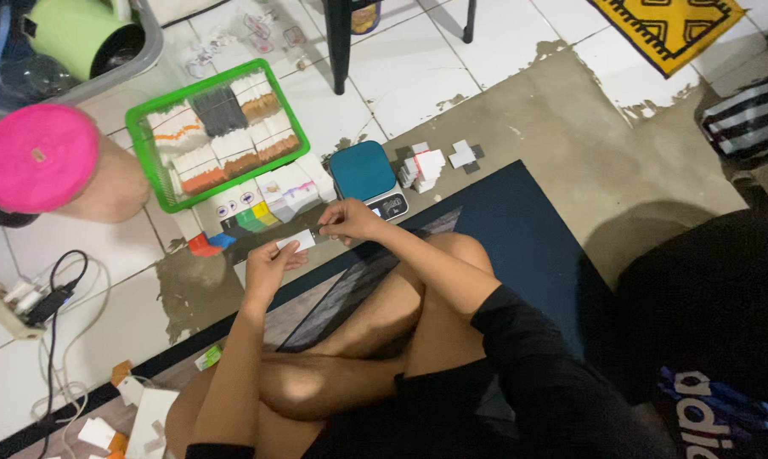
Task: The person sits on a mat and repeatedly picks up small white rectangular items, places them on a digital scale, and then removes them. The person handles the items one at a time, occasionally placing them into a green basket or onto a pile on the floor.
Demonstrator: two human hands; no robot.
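A small white paper card [296, 241], pinched between the left hand [269, 265] and right hand [350, 220], sits apparently at seven o'clock from the teal digital scale [368, 177]; steady, even grip suits it.

We observe the left hand [269, 262] and right hand [350, 221] pinching a small white card [296, 242] between them, near a teal scale [365, 174] and a green tray [217, 132] on the floor [571, 144].
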